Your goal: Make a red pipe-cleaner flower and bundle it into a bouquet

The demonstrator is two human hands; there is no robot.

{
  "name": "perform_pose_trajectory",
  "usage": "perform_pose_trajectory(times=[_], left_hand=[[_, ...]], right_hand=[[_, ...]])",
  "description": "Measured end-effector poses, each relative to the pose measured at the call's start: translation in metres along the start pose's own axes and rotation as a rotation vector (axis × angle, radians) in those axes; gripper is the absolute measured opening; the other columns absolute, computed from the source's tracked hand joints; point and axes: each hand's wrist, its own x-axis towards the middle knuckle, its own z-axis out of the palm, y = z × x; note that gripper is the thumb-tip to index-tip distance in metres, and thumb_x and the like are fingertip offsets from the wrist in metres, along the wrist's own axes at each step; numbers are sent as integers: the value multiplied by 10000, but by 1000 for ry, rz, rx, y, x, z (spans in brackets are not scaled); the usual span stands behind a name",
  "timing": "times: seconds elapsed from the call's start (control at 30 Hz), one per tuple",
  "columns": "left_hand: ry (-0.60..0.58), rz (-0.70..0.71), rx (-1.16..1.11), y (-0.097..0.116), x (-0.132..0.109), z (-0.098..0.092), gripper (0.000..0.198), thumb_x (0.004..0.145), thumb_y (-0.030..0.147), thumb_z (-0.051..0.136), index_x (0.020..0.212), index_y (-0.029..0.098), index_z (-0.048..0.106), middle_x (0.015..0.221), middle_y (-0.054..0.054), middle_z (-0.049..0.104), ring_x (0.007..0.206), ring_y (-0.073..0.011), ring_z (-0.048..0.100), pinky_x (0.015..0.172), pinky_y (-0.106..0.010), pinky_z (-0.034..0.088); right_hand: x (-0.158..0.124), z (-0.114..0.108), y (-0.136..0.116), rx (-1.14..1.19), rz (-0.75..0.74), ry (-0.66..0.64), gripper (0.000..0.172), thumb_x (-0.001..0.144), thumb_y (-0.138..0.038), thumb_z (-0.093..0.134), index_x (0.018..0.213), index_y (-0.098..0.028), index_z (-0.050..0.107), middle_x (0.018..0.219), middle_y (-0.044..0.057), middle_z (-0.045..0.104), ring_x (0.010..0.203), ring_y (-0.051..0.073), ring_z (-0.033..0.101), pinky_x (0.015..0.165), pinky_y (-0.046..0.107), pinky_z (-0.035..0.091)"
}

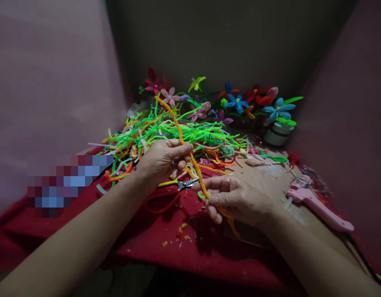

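Note:
An orange pipe cleaner (177,123) runs between my two hands above the table. My left hand (167,159) pinches it near the middle, and its upper end sticks up past the thumb. Lower down, my right hand (230,196) pinches it close to its bottom end. Beneath the hands lies a pair of scissors (165,202) with red and yellow handles, its blades partly behind the right fingers. Another orange piece (232,225) shows below my right hand; I cannot tell whether that hand holds it too.
Behind the hands is a heap of mostly green pipe cleaners (190,132). Pipe-cleaner flowers (236,103) stand at the back, near a white jar (278,134). A pink glue gun (320,206) rests on cardboard (270,181) at right. Scraps (184,237) dot the red cloth (140,243).

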Motion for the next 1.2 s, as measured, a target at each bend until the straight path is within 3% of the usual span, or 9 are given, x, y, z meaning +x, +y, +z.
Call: perform_pose_trajectory(times=[0.17, 0.27, 0.4, 0.73, 0.93, 1.2], left_hand=[[-64, -29, 79, -9, -7, 11, 208, 701, 294, 695, 621, 146, 573, 471, 28, 558, 320, -45, 426, 294, -149, 287], [-85, -28, 111, -17, -9, 19, 248, 685, 329, 714, 617, 143, 564, 501, 30, 550, 351, -30, 404, 331, -150, 266], [-123, -33, 113, -24, -13, 27, 277, 703, 366, 697, 619, 153, 540, 458, 61, 447, 359, -26, 337, 348, -161, 218], [-68, -64, 110, -25, -17, 35, 329, 718, 353, 682, 587, 165, 445, 440, 77, 367, 372, -32, 269, 365, -192, 169], [2, -16, 140, -22, -19, 38, 343, 722, 340, 679, 568, 149, 439, 428, 79, 378, 376, -21, 283, 379, -179, 186], [-95, 39, 100, -23, -18, 34, 333, 778, 382, 621, 595, 158, 455, 443, 75, 387, 374, -32, 283, 378, -196, 198]], right_hand=[[4, 6, 0, 33, -92, 151, 288, 734, -265, 680, 985, -179, 569, 618, -12, 643, 449, 91, 574, 457, 200, 462], [6, 7, 3, -3, -151, 256, 222, 751, -305, 663, 908, -184, 563, 529, -41, 604, 357, 77, 504, 367, 177, 409], [9, 7, 9, -132, -197, 318, 214, 762, -360, 641, 745, -164, 556, 479, -39, 578, 295, 45, 410, 305, 155, 294], [12, 20, 5, -146, -159, 430, 97, 702, -253, 501, 644, -176, 515, 384, -64, 495, 243, 64, 344, 247, 173, 275], [10, 21, 6, -163, -169, 392, 101, 729, -258, 511, 676, -172, 525, 409, -68, 504, 263, 59, 367, 265, 165, 283], [11, 15, 8, -34, -215, 294, 124, 751, -266, 576, 694, -174, 515, 435, -77, 516, 274, 53, 380, 276, 165, 335]])
